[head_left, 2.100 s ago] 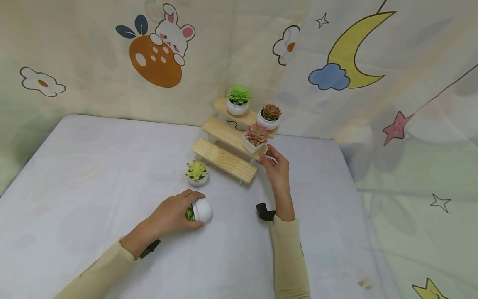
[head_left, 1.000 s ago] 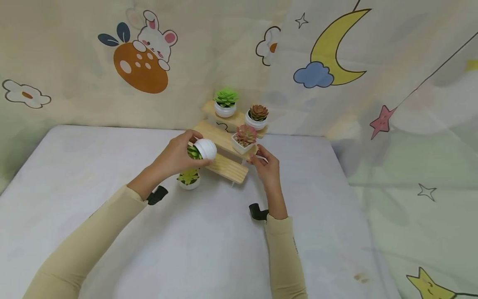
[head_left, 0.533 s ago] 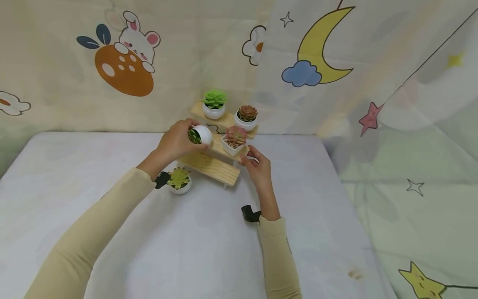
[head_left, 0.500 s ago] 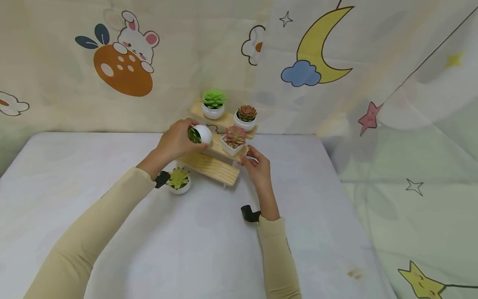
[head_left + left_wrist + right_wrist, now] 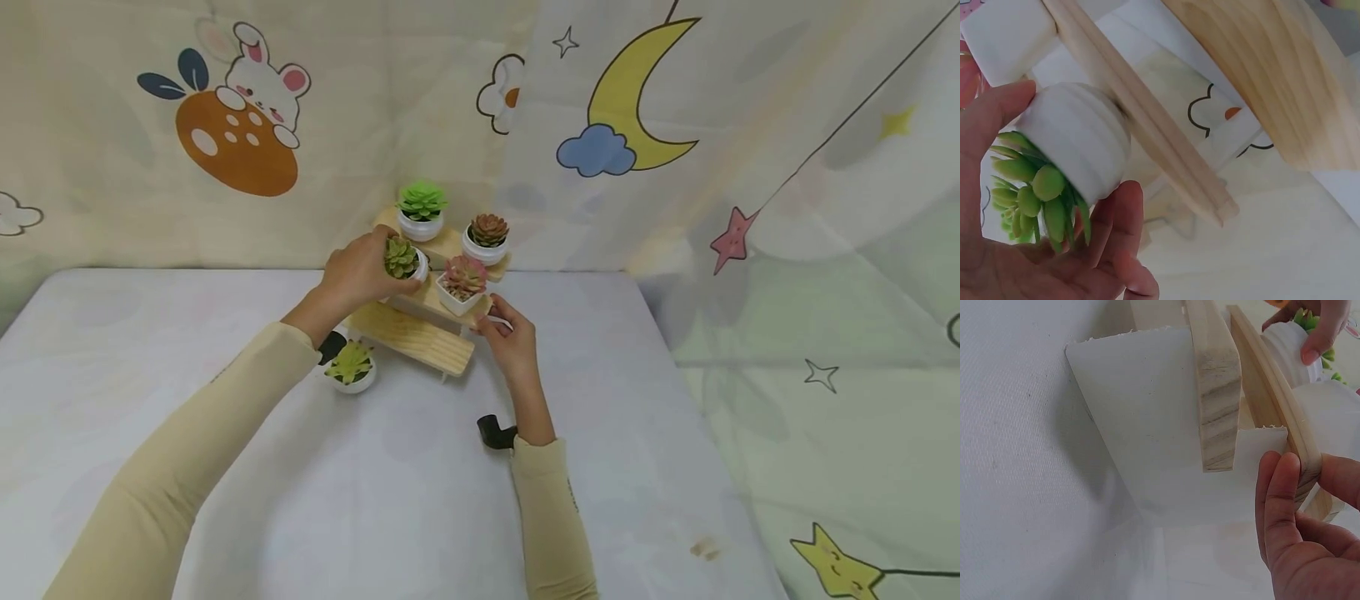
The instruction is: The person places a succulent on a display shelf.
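Observation:
My left hand (image 5: 360, 268) grips a small white pot with a green succulent (image 5: 401, 258) at the left part of the middle board (image 5: 423, 300) of a three-step wooden shelf. In the left wrist view the round white pot (image 5: 1082, 140) has its base against the board's edge (image 5: 1160, 131), thumb on one side and fingers on the other. With thumb and fingers, my right hand (image 5: 513, 342) pinches the right end of that same board, also plain in the right wrist view (image 5: 1310, 547). A pink succulent in a square white pot (image 5: 461, 287) stands just right of the held one.
The top board bears a bright green succulent (image 5: 422, 210) and a reddish-brown one (image 5: 487, 237). A yellow-green succulent (image 5: 351, 367) stands on the white tabletop, left of the bare lowest board (image 5: 412, 337). Behind the shelf hangs a printed cloth (image 5: 360, 125).
My left hand has carried the potted succulent up from the tabletop to the middle board and turned it more upright. The right hand keeps its hold on the board. The head view has shifted.

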### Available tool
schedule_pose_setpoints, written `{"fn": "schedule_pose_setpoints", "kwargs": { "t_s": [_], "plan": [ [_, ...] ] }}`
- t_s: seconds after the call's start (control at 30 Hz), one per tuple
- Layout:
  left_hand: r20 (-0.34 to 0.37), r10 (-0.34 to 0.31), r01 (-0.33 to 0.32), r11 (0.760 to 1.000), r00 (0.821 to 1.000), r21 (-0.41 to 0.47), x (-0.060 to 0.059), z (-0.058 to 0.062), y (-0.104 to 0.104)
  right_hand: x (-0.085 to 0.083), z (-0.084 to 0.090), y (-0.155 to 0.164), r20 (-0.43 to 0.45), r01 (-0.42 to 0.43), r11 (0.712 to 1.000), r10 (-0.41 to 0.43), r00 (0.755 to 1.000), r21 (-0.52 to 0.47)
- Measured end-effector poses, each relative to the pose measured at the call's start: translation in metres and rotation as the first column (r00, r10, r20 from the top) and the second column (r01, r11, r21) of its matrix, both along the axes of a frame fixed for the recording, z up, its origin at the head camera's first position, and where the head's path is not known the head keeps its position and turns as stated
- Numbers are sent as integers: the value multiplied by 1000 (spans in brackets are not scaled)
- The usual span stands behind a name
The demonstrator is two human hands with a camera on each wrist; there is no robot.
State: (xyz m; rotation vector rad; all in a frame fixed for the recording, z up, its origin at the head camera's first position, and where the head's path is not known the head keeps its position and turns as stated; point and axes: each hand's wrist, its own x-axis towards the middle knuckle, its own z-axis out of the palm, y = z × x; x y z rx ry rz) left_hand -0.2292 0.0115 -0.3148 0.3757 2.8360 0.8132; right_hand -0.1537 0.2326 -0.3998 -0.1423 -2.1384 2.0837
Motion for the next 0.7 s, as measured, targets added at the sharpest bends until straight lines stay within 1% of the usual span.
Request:
{"fn": "schedule_pose_setpoints", "kwargs": {
  "t_s": [0.2, 0.3, 0.5, 0.6, 0.7],
  "plan": [
    [7, 9, -9, 998, 1000, 68, 0, -6, 0, 1, 0, 0, -5, -12, 1000, 12, 1000, -15],
    [22, 11, -13, 996, 1000, 92, 1, -9, -1, 2, 1, 0, -12, -14, 1000, 13, 1000, -24],
    [42, 5, -12, 986, 999, 164, 2, -13, -5, 3, 2, -1, -22, -24, 999, 23, 999, -26],
    [44, -4, -4, 984, 999, 177, 2, -13, -6, 3, 1, -1, -17, -22, 999, 22, 1000, -25],
    [57, -3, -6, 986, 998, 164, 2, -11, -8, 2, 1, -2, -8, -16, 1000, 16, 1000, -18]
  ]
}}
